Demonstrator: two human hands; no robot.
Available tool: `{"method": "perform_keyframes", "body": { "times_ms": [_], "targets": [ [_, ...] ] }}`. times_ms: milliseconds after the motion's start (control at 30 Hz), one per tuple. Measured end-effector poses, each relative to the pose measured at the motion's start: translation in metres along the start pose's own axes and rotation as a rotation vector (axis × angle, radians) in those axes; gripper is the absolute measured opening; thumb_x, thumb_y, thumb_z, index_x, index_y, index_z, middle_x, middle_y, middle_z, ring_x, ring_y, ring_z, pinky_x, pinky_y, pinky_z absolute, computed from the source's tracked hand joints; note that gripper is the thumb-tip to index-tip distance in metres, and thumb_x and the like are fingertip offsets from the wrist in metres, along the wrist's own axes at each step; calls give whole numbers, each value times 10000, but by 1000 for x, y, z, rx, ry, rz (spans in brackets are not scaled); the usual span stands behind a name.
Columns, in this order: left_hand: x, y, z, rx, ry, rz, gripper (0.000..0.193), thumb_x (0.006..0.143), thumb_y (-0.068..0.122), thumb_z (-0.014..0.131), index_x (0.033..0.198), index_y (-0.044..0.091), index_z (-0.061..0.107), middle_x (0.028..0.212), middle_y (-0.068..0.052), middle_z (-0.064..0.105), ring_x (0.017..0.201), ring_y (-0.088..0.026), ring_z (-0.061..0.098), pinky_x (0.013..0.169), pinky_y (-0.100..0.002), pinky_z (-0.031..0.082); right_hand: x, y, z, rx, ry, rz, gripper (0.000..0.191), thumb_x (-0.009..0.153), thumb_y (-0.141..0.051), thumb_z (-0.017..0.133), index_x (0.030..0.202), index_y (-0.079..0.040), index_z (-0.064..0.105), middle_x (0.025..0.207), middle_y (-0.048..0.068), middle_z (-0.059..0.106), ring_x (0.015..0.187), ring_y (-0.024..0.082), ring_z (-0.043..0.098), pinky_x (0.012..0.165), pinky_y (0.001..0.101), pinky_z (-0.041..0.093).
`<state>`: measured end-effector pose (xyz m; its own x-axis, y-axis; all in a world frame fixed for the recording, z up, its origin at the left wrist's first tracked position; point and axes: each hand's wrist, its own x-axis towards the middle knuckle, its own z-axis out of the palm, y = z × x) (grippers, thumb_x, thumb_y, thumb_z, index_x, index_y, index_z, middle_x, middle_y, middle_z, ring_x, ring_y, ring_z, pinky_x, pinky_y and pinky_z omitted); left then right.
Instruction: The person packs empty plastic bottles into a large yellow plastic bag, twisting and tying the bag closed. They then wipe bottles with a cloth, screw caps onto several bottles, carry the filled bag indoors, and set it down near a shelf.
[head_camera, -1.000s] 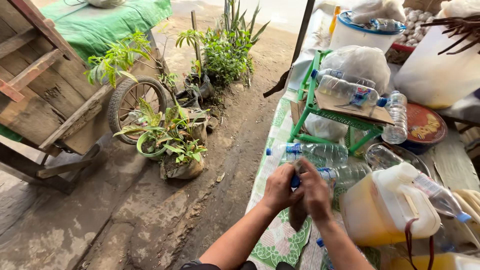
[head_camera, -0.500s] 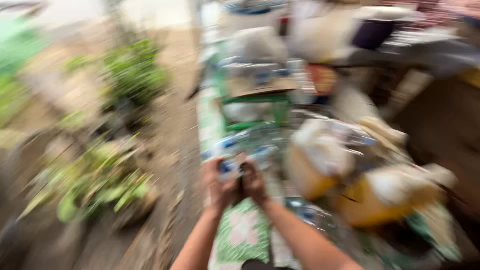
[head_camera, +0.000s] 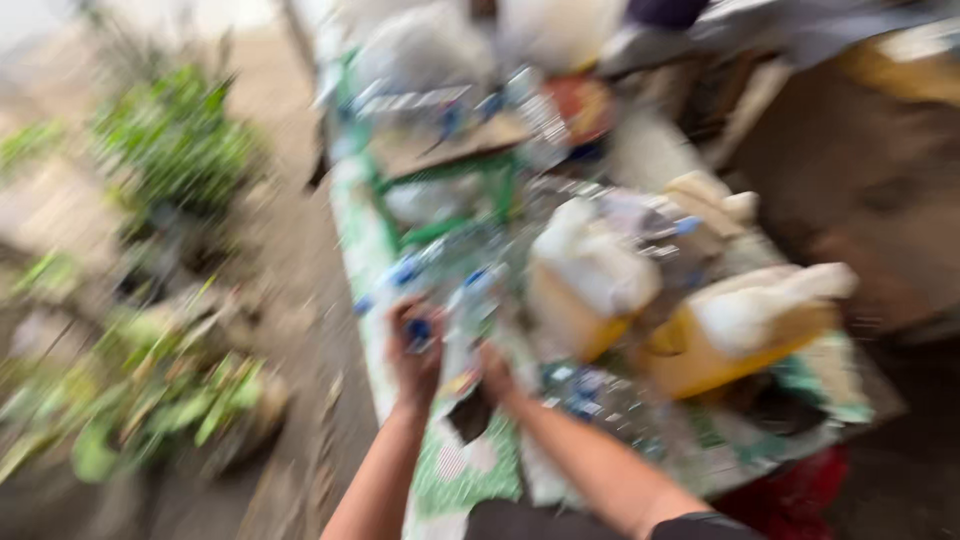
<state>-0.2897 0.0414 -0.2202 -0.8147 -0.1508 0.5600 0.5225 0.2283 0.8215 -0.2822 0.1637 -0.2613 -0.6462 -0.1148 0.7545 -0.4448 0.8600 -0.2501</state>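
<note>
The view is heavily blurred by motion. My left hand (head_camera: 415, 350) is curled around the blue cap end of a clear plastic bottle (head_camera: 470, 305) on the table. My right hand (head_camera: 490, 375) sits just beside it, lower on the same bottle, with a dark object hanging under it. Whether the right hand grips the bottle is unclear in the blur. Other clear bottles with blue caps (head_camera: 400, 275) lie close by on the green patterned tablecloth (head_camera: 450, 470).
Two white and yellow jugs (head_camera: 590, 290) (head_camera: 740, 330) stand right of my hands. A green wire rack (head_camera: 450, 180) with bottles sits further back. Potted plants (head_camera: 150, 400) line the dirt ground at left. Something red (head_camera: 800, 490) lies under the table edge.
The camera has swung right and turned, so the table now runs up the middle. My hands have stayed together on the bottle at the table's near edge.
</note>
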Motion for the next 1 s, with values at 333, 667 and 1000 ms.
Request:
{"method": "perform_keyframes", "body": {
  "times_ms": [333,667,1000],
  "targets": [
    [5,25,-21,205,40,146,366,857,136,835,980,50,502,891,-113,517,800,-297,544,732,-402,466,-21,-17,9,1018,-24,713,384,1048,-253,444,1261,2,638,1187,131,664,1034,203,610,931,344,467],
    [12,20,-30,81,-7,-178,319,933,170,747,1164,66,554,949,-104,670,721,-242,607,628,-352,507,-16,-17,20,944,55,395,421,1183,-277,408,1414,66,491,1417,209,554,1331,287,536,1152,379,407],
    [4,-6,-35,8,78,-149,267,1008,160,693,1136,83,471,990,-85,759,826,-162,721,739,-307,571,-32,-40,21,642,-22,420,411,1119,-172,365,1433,75,462,1420,265,536,1306,367,531,1097,397,411]
  ]
}}
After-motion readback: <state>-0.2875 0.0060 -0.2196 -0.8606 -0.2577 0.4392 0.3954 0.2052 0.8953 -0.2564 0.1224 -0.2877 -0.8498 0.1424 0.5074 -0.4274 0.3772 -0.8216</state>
